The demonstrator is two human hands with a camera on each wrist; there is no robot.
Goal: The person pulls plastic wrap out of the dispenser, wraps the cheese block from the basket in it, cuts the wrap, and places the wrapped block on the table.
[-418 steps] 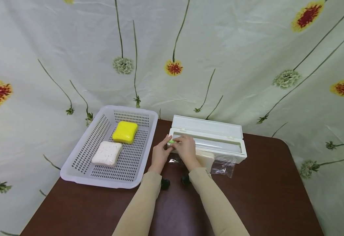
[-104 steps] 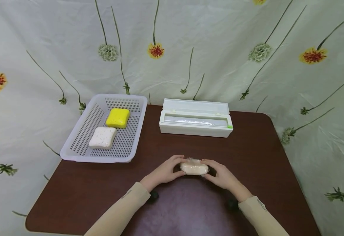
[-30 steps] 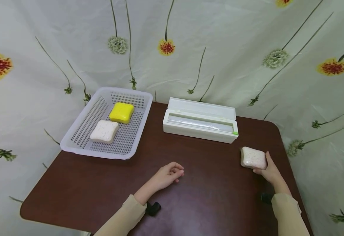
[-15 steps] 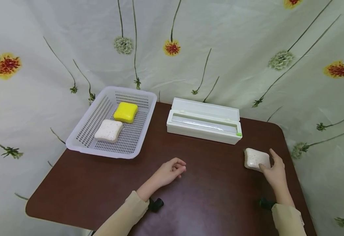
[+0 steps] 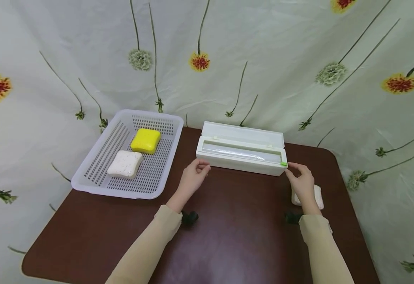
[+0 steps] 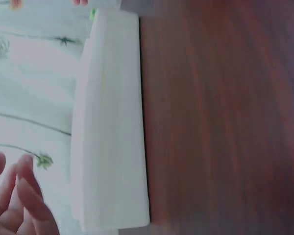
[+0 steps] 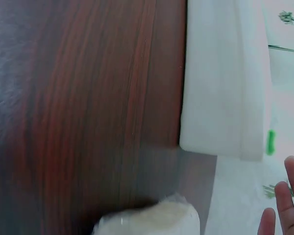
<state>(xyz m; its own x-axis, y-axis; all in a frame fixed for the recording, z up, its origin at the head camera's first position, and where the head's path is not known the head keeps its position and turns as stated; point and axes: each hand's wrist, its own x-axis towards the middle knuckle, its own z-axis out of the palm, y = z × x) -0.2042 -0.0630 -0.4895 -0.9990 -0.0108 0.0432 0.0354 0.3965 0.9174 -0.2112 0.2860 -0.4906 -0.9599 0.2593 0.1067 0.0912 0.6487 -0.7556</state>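
A white cling film dispenser box [image 5: 241, 155] sits at the back of the table with its lid raised, the roll visible inside. Its small green cutter slider [image 5: 283, 163] is at the right end. My left hand [image 5: 192, 177] hovers by the box's front left corner, fingers loosely bent and holding nothing. At the box's right end is my right hand [image 5: 302, 182], fingers extended beside the slider; whether they touch it I cannot tell. Partly hidden beneath that hand lies a pale, film-wrapped sponge-like block [image 5: 318, 196], its wrap showing in the right wrist view.
A pale plastic basket [image 5: 128, 192] stands on the left, holding a yellow sponge-like block [image 5: 145, 141] and a white speckled one [image 5: 125, 164]. Behind the brown table [image 5: 238, 221] hangs a flower-print curtain [image 5: 263, 47].
Earlier, both hands handled the block; the right hand then set it down at right. Since half a second ago, the right hand has left it and both hands have moved to the box's ends.
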